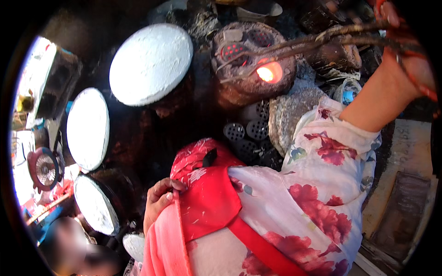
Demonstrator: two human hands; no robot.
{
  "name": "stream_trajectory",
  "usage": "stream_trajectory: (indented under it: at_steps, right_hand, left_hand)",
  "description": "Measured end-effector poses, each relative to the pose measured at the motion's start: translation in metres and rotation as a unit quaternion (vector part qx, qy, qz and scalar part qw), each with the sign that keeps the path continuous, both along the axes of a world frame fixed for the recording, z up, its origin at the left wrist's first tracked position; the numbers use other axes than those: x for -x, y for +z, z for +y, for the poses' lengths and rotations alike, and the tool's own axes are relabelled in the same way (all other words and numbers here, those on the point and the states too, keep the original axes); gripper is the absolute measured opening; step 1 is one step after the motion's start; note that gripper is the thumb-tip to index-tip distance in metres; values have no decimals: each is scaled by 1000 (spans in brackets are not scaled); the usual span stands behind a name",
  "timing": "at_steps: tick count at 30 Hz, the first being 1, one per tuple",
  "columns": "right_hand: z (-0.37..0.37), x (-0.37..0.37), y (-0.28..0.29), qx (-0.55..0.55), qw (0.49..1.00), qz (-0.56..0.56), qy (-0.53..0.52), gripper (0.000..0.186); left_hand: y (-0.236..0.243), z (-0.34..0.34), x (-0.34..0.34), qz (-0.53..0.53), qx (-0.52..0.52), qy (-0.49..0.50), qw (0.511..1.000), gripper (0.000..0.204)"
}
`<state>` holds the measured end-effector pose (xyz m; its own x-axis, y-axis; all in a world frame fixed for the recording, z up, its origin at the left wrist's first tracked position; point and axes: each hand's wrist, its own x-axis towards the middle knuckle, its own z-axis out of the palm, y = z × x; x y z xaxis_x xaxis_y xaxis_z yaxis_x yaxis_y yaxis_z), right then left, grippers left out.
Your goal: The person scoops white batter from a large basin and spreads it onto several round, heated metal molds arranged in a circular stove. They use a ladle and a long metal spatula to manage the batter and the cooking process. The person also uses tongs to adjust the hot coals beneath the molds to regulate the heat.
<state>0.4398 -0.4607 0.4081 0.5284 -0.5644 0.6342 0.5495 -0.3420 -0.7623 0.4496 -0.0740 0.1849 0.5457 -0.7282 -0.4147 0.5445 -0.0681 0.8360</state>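
Note:
My right hand (412, 71), at the upper right, is closed around a pair of long, dark metal tongs (352, 29). Their two thin arms stretch left over a round, clay-coloured coal stove (225, 94). The tips spread above its top, near an opening that glows orange (268, 72). Beside that opening sits a red-hot briquette (233, 52) with holes in it. Lower down, my left hand (161, 200) is at my body with its fingers curled over the edge of my red apron (207, 207).
Several large white round tops (152, 64) stand left of the stove. Dark perforated briquettes (234, 131) lie below it, next to a rough grey slab (287, 117). A fan-like round thing (46, 169) is at the far left. A dark panel (403, 214) lies at the right.

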Motion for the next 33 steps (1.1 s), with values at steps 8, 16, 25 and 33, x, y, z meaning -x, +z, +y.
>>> stream_trajectory:
  at_steps: [8,16,25,33]
  right_hand:
    - [79,-7,-196,5,992,72,106,38]
    - [95,-10,-425,16,966,253,-54,26]
    - [90,-26,-496,32,966,248,-67,26]
    - [73,-48,-425,126,979,160,17,22]
  left_hand:
    - [-24,66,42,35,-3,-28,999,31]
    - [-52,123,103,149,-49,44,987,28]
    - [-89,124,125,271,-85,119,951,26]
    - [-93,100,126,269,-87,136,949,29]
